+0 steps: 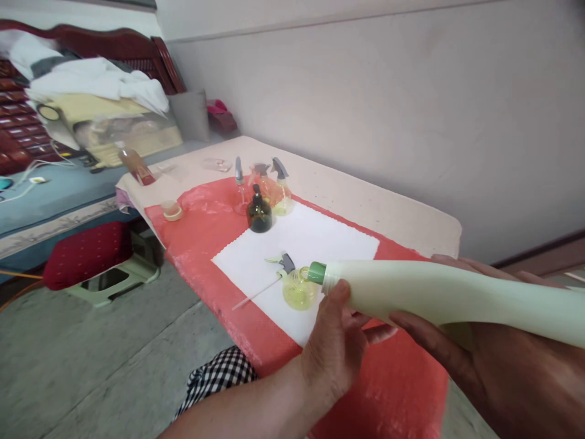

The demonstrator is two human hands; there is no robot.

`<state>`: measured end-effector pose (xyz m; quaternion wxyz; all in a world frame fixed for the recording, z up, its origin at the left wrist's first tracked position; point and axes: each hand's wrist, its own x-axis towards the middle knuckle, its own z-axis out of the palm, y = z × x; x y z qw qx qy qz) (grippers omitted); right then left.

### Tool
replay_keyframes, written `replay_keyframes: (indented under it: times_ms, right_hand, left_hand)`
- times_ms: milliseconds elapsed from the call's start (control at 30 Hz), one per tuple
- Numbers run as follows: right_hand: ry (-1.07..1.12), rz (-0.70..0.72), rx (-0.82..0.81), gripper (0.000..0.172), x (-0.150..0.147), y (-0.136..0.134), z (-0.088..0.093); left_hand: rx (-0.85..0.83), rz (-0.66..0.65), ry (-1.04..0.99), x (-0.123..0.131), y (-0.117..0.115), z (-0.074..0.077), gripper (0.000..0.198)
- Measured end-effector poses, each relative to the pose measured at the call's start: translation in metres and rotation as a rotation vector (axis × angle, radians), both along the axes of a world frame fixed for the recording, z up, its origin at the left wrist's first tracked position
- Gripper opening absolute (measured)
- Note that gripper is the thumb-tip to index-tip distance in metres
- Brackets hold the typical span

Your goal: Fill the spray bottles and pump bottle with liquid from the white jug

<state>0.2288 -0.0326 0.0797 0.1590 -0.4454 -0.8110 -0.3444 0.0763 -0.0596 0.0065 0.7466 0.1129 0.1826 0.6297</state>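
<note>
A large pale green bottle (393, 286) lies nearly level in the air, its green spout (317, 272) pointing left. My left hand (336, 341) holds it near the neck, thumb at the collar and fingers underneath. Farther back, my right hand (484, 360) grips the body from below and behind. The spout meets the mouth of a round transparent bottle (299, 292) with yellow-green tint; whether liquid flows I cannot tell. Beside that bottle, a grey and light green spray head (286, 263) with a thin tube rests on a white sheet (320, 235).
A dark green pump bottle (259, 214) stands at the sheet's far edge, with several spray bottles (282, 189) behind it. Red plastic (201, 225) covers part of the table. A brown bottle (137, 166) and tape roll (172, 210) sit farther left. A red-topped stool (91, 256) stands left.
</note>
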Motion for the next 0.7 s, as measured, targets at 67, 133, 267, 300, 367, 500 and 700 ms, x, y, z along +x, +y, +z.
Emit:
replay_keyframes:
  times_ms: [67, 133, 267, 300, 367, 500, 700]
  right_hand:
    - [0.007, -0.022, -0.022, 0.084, -0.0013, -0.0007, 0.0007]
    - [0.013, -0.043, -0.037, 0.084, -0.0011, -0.0010, 0.0006]
    - [0.010, -0.037, -0.049, 0.086, 0.0023, 0.0007, -0.0023]
    - [0.007, -0.035, -0.049, 0.087, 0.0027, 0.0013, -0.0027]
    - [0.002, -0.028, -0.044, 0.087, 0.0026, 0.0020, -0.0027]
    - [-0.010, -0.008, -0.022, 0.084, 0.0014, -0.0008, -0.0007]
    - [0.007, -0.060, -0.054, 0.083, 0.0012, -0.0015, 0.0032]
  left_hand:
    - [-0.002, -0.004, 0.007, 0.0000, 0.0002, -0.0001, 0.060]
    - [0.004, -0.007, 0.004, 0.0002, 0.0002, -0.0007, 0.059]
    - [0.014, 0.000, -0.004, 0.0011, 0.0000, -0.0027, 0.057]
    - [0.013, 0.002, -0.005, 0.0013, 0.0000, -0.0031, 0.057]
    - [0.007, 0.005, -0.009, 0.0015, 0.0001, -0.0033, 0.056]
    - [0.003, 0.006, -0.012, 0.0011, -0.0002, -0.0021, 0.056]
    - [-0.040, 0.016, -0.005, 0.0008, -0.0007, -0.0014, 0.055]
